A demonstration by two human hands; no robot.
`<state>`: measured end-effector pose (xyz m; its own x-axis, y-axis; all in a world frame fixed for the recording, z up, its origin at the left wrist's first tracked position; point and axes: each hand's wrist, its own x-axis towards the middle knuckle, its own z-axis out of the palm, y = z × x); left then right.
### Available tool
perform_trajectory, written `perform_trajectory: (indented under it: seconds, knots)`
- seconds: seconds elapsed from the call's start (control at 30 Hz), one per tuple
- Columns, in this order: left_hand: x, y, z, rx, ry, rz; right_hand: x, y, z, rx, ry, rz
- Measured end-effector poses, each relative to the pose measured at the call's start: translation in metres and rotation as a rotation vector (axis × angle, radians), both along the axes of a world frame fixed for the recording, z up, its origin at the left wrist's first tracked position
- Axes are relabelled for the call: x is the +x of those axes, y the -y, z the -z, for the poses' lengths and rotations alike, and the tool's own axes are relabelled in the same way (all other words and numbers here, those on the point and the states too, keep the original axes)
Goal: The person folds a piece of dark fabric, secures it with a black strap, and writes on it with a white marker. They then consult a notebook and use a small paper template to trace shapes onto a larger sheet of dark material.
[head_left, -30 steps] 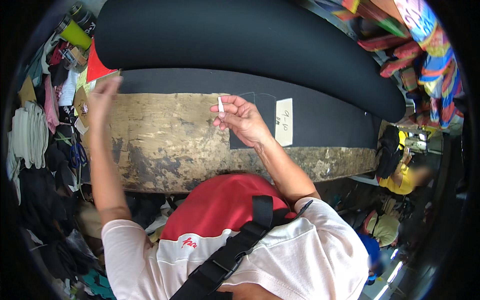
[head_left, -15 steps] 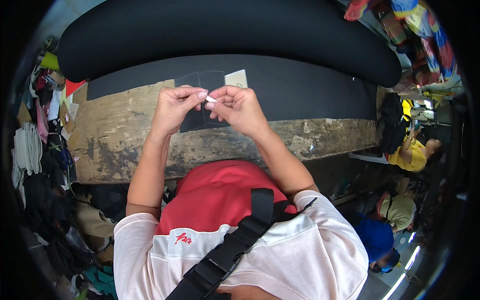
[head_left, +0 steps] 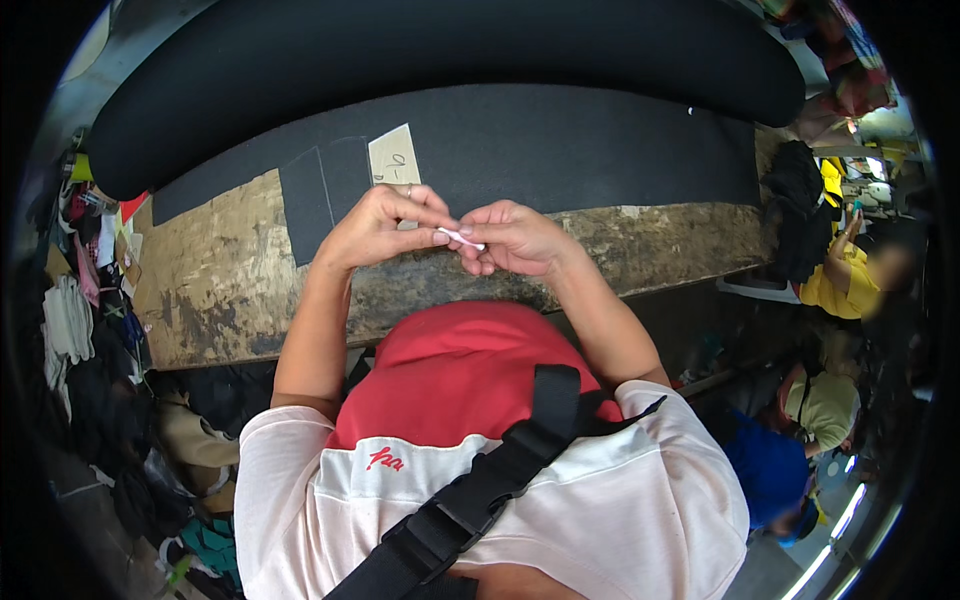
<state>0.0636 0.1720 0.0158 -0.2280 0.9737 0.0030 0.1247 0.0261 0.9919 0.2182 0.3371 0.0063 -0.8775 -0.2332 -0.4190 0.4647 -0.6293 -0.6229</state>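
Observation:
My left hand (head_left: 388, 222) and my right hand (head_left: 522, 240) meet above the near edge of the worn wooden table (head_left: 215, 290). Between their fingertips is a small, slim white piece (head_left: 460, 239) that looks like tailor's chalk; both hands pinch it. Black fabric (head_left: 560, 150) lies spread beyond the hands, with thin pale lines drawn on its left part. On the fabric, just past my left hand, rests a cream card pattern (head_left: 392, 150) with handwritten marks, its lower part hidden behind that hand.
A thick black fabric roll (head_left: 450, 45) spans the table's far side. Cloth scraps and folded white fabric (head_left: 68, 320) crowd the left. Dark cloth (head_left: 797, 205) hangs by the right end. A person in yellow (head_left: 845, 280) and others are farther right.
Both hands have come nearer to me and to the right, still pinching the white piece. The view has shifted, so the card and drawn lines appear farther left and more uncovered.

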Motion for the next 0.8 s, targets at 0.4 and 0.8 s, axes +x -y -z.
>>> perform_trajectory:
  seconds: [0.4,0.8]
  knots:
    - [-0.070,-0.031,0.069,-0.512,-0.621,-0.475,0.001,-0.038,0.041,0.183,0.145,0.490]
    - [0.043,-0.025,0.091,0.329,-0.607,-0.286,-0.039,-0.020,0.095,0.597,0.085,0.683]
